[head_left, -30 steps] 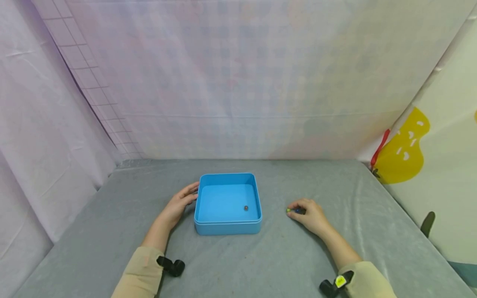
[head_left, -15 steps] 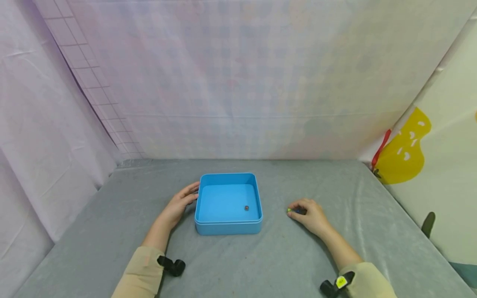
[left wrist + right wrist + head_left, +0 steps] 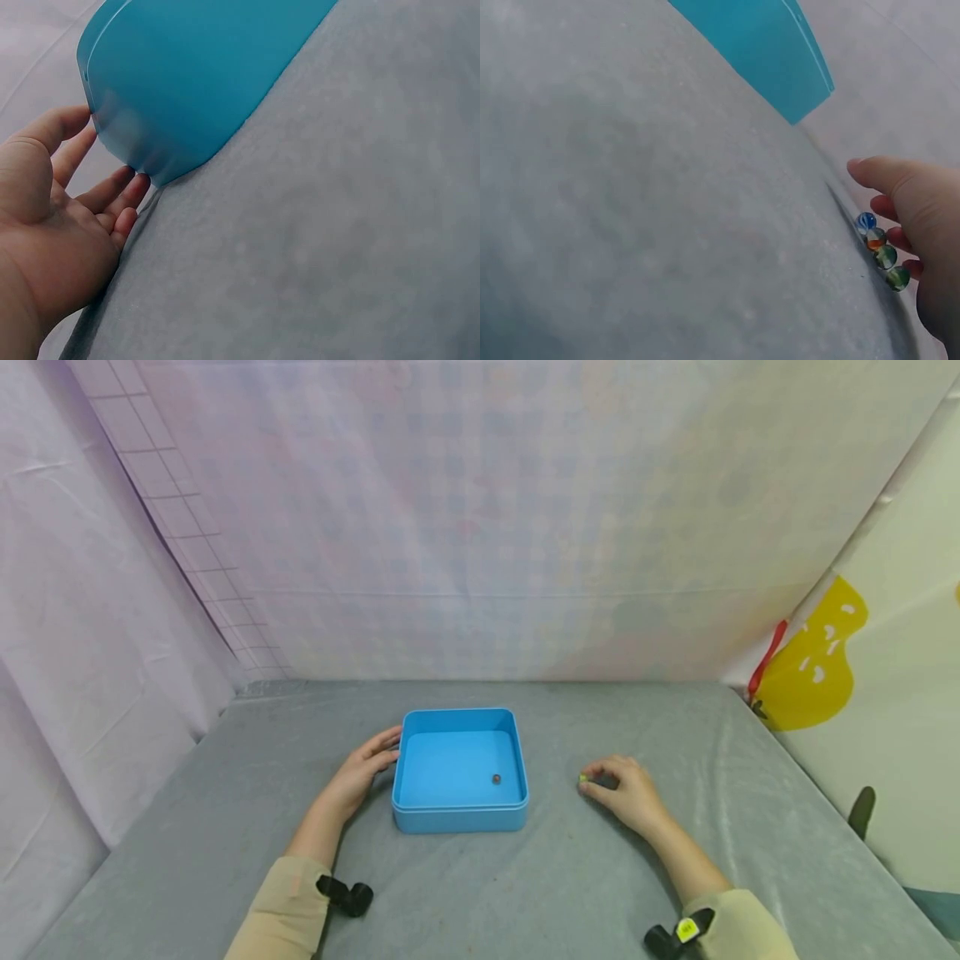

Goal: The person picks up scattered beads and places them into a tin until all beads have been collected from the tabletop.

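A square blue box stands in the middle of the grey cloth, with one small brown marble on its floor. My left hand rests its straight fingertips on the box's left wall; the left wrist view shows them touching near the corner. To the right of the box, my right hand has its thumb and fingers curled, with a yellow-green marble at their tips. In the right wrist view, several glass marbles, blue, orange and green, line up against the curled fingers; the hand partly hides them.
Grey cloth covers the table around the box and between the hands. A pale checked curtain hangs behind the far edge. White fabric closes off the left side, and a patterned sheet the right.
My right hand has shifted very slightly away from me, and the dark blue patch seen earlier inside its curl no longer shows. My left hand and the box stay put.
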`<state>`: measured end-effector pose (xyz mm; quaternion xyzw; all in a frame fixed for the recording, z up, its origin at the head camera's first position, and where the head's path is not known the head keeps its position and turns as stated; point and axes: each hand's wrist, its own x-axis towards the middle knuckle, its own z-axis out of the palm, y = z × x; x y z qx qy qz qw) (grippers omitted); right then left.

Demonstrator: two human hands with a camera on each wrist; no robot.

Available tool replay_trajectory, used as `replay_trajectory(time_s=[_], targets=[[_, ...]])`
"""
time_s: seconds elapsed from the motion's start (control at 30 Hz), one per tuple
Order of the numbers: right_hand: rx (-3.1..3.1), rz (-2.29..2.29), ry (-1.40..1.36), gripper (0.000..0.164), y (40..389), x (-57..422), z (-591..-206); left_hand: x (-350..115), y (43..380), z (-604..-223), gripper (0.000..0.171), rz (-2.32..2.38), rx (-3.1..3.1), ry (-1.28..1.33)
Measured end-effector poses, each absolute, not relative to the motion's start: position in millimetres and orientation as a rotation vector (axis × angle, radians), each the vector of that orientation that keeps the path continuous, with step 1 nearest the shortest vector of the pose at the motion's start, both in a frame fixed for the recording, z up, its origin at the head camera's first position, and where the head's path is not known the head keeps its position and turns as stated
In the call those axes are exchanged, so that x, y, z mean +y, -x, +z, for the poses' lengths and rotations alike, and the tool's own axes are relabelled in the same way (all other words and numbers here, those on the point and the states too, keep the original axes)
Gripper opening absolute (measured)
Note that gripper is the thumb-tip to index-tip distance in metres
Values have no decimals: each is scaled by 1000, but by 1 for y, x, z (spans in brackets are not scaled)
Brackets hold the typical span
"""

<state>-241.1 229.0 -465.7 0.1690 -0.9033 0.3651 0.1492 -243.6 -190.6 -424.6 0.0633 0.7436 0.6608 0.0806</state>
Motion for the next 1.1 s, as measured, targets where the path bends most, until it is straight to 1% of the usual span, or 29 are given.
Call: replay_trajectory(time_s=[0.3,0.73,1.1], targets=[[-2559,1009,-494,16,239,222,-457,-195,261,-449,50,2005,2244,-164],[-2551,989,-525,15,240,214,-452,-195,260,-453,49,2010,2244,-194],[-2504,1020,-579,16,239,197,-443,-195,259,-451,50,2017,2247,-213]])
